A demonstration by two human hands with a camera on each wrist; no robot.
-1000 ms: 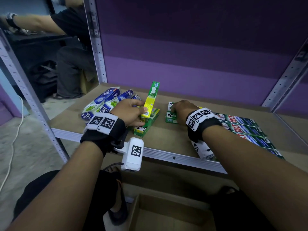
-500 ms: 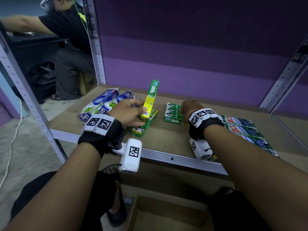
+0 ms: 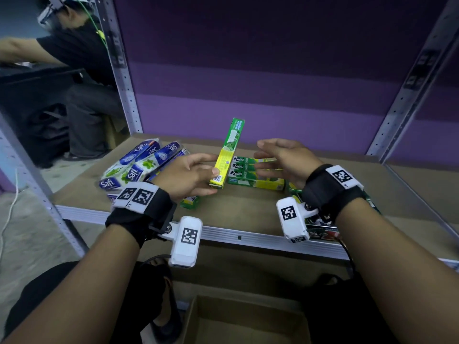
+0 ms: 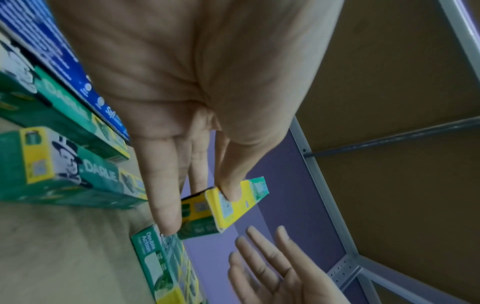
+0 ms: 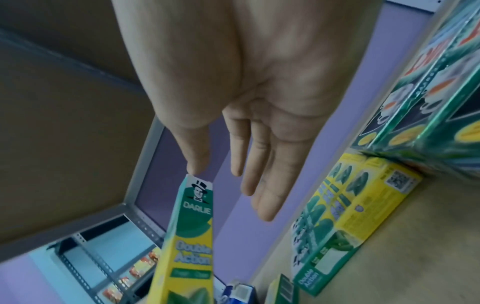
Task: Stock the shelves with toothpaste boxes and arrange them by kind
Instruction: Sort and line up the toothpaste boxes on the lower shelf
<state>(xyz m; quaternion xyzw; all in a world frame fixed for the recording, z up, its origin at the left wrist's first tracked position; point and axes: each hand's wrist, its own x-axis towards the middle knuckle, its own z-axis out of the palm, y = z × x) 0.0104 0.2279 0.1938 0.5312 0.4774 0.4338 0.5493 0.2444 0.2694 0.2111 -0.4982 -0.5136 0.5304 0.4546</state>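
A: Start big. What carries everything?

B: A metal-framed shelf [image 3: 248, 214] with a brown board. Lying flat on it at the left is a heap of blue and white boxes [image 3: 139, 162]. In the middle is a row of green and yellow boxes [image 3: 255, 173] set side by side, and dark green boxes [image 5: 428, 86] sit at the right, mostly behind the right arm. I'd judge each kind is getting its own patch.

A: And the hands?

B: The left hand [image 3: 183, 176] pinches one green and yellow box [image 3: 227, 155] near its lower end, thumb on the yellow face and fingers [image 4: 166, 195] behind. The box stands tilted, its far end raised above the shelf, just left of the matching row. That probably keeps it clear of the others while it is steered to its place.

A: The right hand?

B: The right hand [image 3: 285, 157] holds nothing. Its fingers [image 5: 262, 185] are straight and loosely spread, hovering above the row and facing the raised box, likely ready to receive or guide it.

A: Anything smaller?

B: Another green and yellow box [image 4: 166, 265] lies under the left hand.
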